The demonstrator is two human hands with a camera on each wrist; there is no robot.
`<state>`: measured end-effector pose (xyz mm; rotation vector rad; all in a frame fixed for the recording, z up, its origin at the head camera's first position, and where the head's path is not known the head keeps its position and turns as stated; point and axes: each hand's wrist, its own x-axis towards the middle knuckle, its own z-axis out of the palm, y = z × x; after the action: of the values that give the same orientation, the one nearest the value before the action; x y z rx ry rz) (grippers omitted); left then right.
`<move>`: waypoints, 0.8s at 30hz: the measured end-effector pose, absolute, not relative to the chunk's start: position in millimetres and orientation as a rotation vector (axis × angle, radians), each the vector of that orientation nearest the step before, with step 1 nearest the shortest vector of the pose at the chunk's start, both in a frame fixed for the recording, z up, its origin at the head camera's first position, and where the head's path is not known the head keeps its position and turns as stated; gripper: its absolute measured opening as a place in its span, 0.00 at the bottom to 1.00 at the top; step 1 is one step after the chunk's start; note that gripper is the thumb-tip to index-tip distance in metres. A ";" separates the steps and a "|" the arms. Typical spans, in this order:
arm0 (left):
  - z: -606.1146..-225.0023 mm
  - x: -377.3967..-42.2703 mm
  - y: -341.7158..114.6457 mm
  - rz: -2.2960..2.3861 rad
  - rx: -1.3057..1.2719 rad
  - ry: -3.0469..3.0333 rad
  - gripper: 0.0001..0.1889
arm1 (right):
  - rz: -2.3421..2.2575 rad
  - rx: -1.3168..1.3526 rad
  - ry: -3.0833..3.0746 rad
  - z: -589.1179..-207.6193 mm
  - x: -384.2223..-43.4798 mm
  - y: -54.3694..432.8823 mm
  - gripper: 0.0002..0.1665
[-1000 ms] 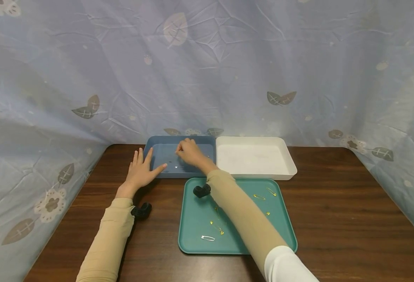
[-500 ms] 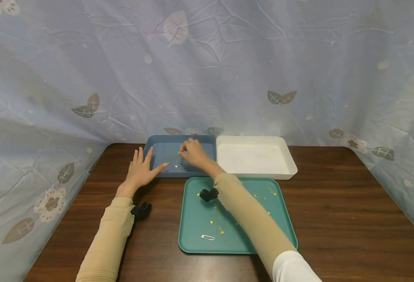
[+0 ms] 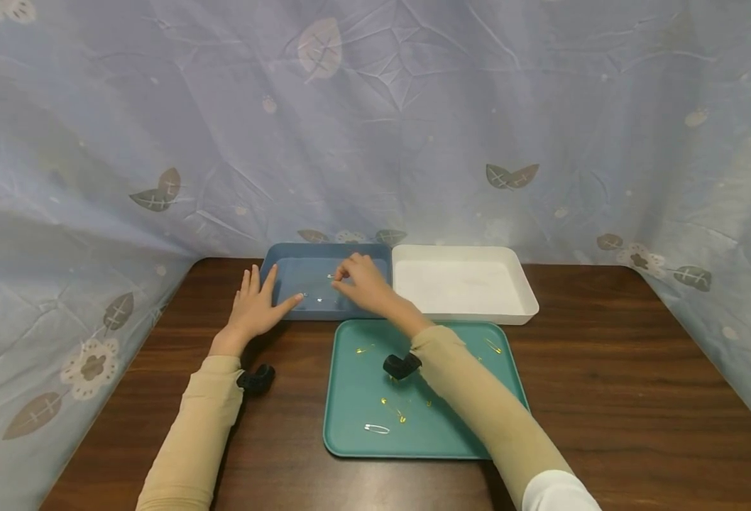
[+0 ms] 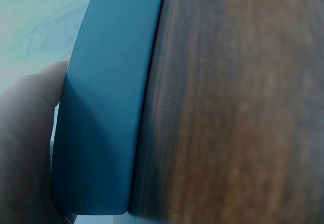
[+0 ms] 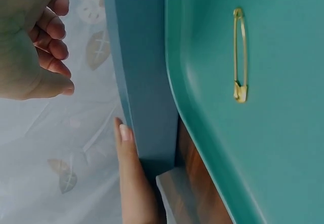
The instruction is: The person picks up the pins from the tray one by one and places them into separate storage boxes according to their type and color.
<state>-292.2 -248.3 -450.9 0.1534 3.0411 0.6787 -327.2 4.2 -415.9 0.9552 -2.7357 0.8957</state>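
Two hands, seemingly empty: our left hand (image 3: 252, 310) spreads wide at the left end of the blue tray (image 3: 305, 266); our right hand (image 3: 364, 282) curls loosely above it, a silver pin (image 3: 331, 276) just to its left. Nearer our right hand, toward us on the green tray (image 3: 355, 390), a gold pin (image 5: 235, 57) lies crosswise; only the right wrist view shows its clasp (image 5: 241, 93) clearly.

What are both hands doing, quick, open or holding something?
Left hand: open, fingers spread at the blue tray.
Right hand: open, fingers loosely curled, nothing seen in them.
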 end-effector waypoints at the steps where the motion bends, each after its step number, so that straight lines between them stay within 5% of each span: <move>1: -450.4 -292.4 -248.3 0.677 0.153 3.044 0.52 | 0.896 0.966 -2.734 -414.3 -324.5 6.1 0.08; 24: -453.5 -292.4 -249.6 0.720 0.163 3.055 0.53 | 0.937 1.010 -2.663 -403.0 -244.9 60.1 0.08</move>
<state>-292.4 -249.6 -453.5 0.1632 3.0550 0.7204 -244.9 60.1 -403.0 1.0103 -2.6626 0.9372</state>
